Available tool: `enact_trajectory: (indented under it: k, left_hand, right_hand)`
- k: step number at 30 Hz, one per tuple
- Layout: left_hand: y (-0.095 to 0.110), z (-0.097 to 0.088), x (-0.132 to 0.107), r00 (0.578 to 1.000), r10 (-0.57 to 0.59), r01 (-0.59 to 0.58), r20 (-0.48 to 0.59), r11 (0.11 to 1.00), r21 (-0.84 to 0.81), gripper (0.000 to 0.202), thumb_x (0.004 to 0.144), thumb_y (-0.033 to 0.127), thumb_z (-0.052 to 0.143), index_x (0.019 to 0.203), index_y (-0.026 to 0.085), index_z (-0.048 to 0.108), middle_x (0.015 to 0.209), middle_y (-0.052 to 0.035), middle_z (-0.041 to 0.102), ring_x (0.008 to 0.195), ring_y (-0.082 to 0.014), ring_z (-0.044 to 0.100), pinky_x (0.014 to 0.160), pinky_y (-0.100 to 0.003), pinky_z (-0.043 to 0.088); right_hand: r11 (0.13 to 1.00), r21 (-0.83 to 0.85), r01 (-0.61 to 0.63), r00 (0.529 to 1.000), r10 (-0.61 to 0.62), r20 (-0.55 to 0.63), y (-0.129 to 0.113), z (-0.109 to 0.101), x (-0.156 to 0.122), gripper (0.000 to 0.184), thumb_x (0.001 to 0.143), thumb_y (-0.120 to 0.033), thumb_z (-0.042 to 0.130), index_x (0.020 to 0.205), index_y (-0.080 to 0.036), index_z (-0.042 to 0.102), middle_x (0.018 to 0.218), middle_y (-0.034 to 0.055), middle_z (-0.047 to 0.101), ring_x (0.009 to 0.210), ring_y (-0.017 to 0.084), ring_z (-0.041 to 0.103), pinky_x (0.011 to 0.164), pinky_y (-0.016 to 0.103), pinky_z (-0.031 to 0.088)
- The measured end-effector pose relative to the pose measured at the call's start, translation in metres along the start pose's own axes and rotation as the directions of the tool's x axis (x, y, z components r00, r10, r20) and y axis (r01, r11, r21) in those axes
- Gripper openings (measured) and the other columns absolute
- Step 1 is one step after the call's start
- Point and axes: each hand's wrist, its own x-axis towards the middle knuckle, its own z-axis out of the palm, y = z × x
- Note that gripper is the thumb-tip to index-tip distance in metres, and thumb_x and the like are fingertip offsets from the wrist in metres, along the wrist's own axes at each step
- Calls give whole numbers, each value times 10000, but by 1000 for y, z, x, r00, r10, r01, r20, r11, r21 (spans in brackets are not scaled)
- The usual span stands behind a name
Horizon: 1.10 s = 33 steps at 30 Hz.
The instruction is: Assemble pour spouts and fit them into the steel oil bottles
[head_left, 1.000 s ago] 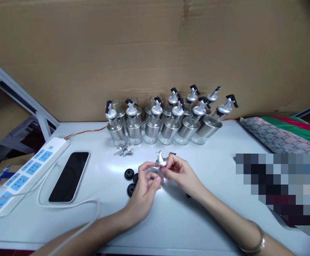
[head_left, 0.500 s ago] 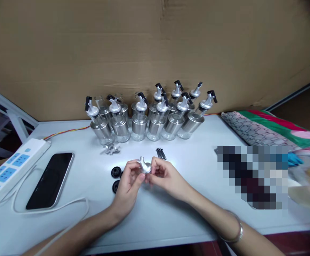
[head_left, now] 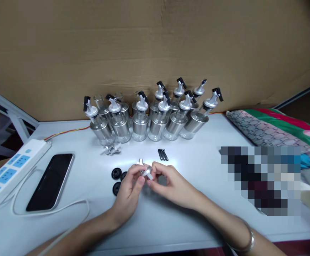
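A silver pour spout (head_left: 146,172) is held between both hands above the front middle of the table. My left hand (head_left: 129,190) pinches it from the left with thumb and fingers. From the right, my right hand (head_left: 169,180) has its thumb and fingertips closed on the spout's lower end. Round black stoppers (head_left: 116,173) lie beside my left hand, partly hidden by it. Several small black levers (head_left: 162,154) rest just beyond my hands. More loose silver spouts (head_left: 111,149) lie farther back on the left.
Glass bottles with steel sleeves (head_left: 140,124) stand in rows at the back, many with spouts fitted. A phone (head_left: 50,182), a white cable (head_left: 51,213) and a power strip (head_left: 16,167) are on the left. A patterned bag (head_left: 272,131) and a blurred-out area occupy the right.
The spout has been tilted in my fingers, its lower end now facing toward my right hand. My view has shifted slightly.
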Motion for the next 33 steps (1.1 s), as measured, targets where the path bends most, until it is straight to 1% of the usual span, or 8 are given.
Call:
enact_trajectory:
  k: [4,8,10,12,16,19,24,33]
  left_hand:
    - [0,-1,2,999,36,-36,34,999,0,301,934,483,446,1053,241,579,1008,-35,593,970,-163,582,877,-285,468]
    - [-5,-1,2,997,-66,69,39,995,-78,317,952,466,415,1086,222,568,939,-36,606,818,-146,587,801,-291,475]
    - [-7,-1,3,994,-99,104,53,988,-114,321,961,456,399,1092,212,562,898,-29,601,730,-128,576,773,-295,472]
    - [-7,0,4,995,-86,92,55,990,-111,322,957,452,410,1049,197,585,907,-33,584,711,-121,578,772,-300,474]
    - [-2,2,6,997,-67,71,43,993,-98,315,931,450,468,974,178,620,947,-44,558,704,-119,601,740,-295,501]
    - [0,3,7,996,-73,80,55,988,-129,278,925,420,491,968,180,623,965,-43,547,721,-118,621,730,-286,520]
    - [1,3,6,994,-85,96,71,982,-161,194,924,334,510,951,174,615,984,-40,529,722,-109,628,729,-276,531]
    - [0,2,6,990,-89,107,111,980,-166,128,932,250,485,980,203,595,1014,-24,503,769,-93,622,770,-255,516]
  right_hand:
    - [995,-95,32,999,-30,20,-2,-3,0,140,804,-223,560,733,-204,440,685,-26,537,625,117,502,602,231,397]
    - [950,-265,164,981,-130,142,-9,-24,-1,97,878,-194,507,826,-192,589,811,13,662,750,133,598,716,240,434]
    - [903,-403,148,989,-147,33,-12,-42,-2,158,898,-190,476,866,-186,631,857,34,684,760,142,605,719,253,433]
    - [875,-482,47,999,-50,6,-11,-61,-5,151,880,-198,510,839,-180,654,828,35,687,748,151,610,686,254,434]
    - [879,-467,-99,964,201,176,-4,-86,-11,133,829,-175,560,780,-176,684,806,28,701,745,154,626,702,263,456]
    - [887,-435,-152,929,279,244,2,-87,-13,89,791,-190,611,775,-170,696,785,25,708,717,152,630,684,260,464]
    - [878,-454,-150,922,290,256,7,-77,-12,74,750,-161,639,764,-168,711,753,22,693,685,146,614,657,255,455]
    - [858,-498,-128,953,246,179,8,-68,-8,108,776,-117,611,816,-174,693,763,18,669,688,144,579,661,254,432]
